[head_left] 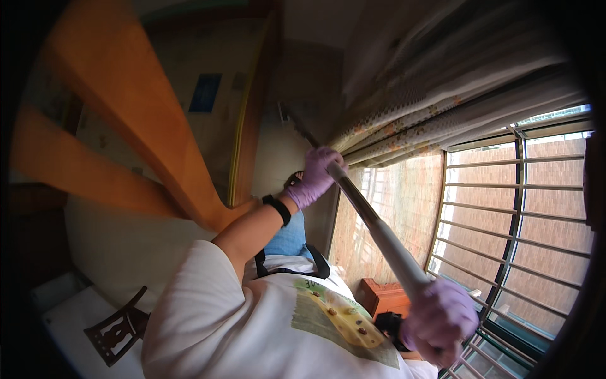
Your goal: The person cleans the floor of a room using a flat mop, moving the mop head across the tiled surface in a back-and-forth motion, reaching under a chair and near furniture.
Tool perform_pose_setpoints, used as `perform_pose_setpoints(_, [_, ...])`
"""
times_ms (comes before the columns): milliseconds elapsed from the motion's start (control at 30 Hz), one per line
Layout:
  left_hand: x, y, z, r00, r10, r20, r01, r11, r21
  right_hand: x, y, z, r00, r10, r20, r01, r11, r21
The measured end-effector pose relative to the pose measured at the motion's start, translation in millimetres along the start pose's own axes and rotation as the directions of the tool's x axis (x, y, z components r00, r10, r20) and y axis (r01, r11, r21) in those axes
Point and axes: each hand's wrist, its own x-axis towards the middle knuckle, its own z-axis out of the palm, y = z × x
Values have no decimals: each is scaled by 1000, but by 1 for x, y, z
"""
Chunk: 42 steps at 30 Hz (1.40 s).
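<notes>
A long telescopic pole (pixel 358 199), grey and metallic, crosses the view from upper middle to lower right. My left hand (pixel 321 171), in a purple glove, is closed around its middle, with a black band on the wrist. Near the pole's lower right end, my right hand (pixel 440 320), also purple-gloved and slightly blurred, grips the thick grey section. The pole's far end (pixel 289 113) is in shadow above the floor; what it carries there is too dark to tell.
Patterned curtains (pixel 407 128) hang beside a barred window (pixel 516 213) at right. An orange wooden beam structure (pixel 156 118) rises close on the left. A reddish wooden piece of furniture (pixel 383 296) is near my right arm. A dark carved wooden chair (pixel 118 329) stands lower left.
</notes>
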Motion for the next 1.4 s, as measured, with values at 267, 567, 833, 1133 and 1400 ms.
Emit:
perform_pose_setpoints(267, [-82, -10, 7, 990, -124, -64, 132, 981, 140, -68, -14, -3, 989, 135, 56, -134, 991, -29])
perform_pose_setpoints(567, [-195, 109, 0, 892, -77, 445, 17, 990, 138, -73, -144, -40, 985, 164, 50, -165, 986, 8])
perform_pose_setpoints(833, [-169, 91, 5, 734, 109, 670, -151, 988, 6, -79, -169, -40, 984, 114, 137, -117, 993, 18])
perform_pose_setpoints(1133, [-102, 56, 37, 731, 261, 631, -326, 945, -13, -113, -138, -10, 986, 6, -165, -47, 968, -246])
perform_pose_setpoints(1400, [-118, -32, 62, 726, 182, 663, -208, 977, -40, -168, -83, 21, 943, 135, -305, -181, 975, -127])
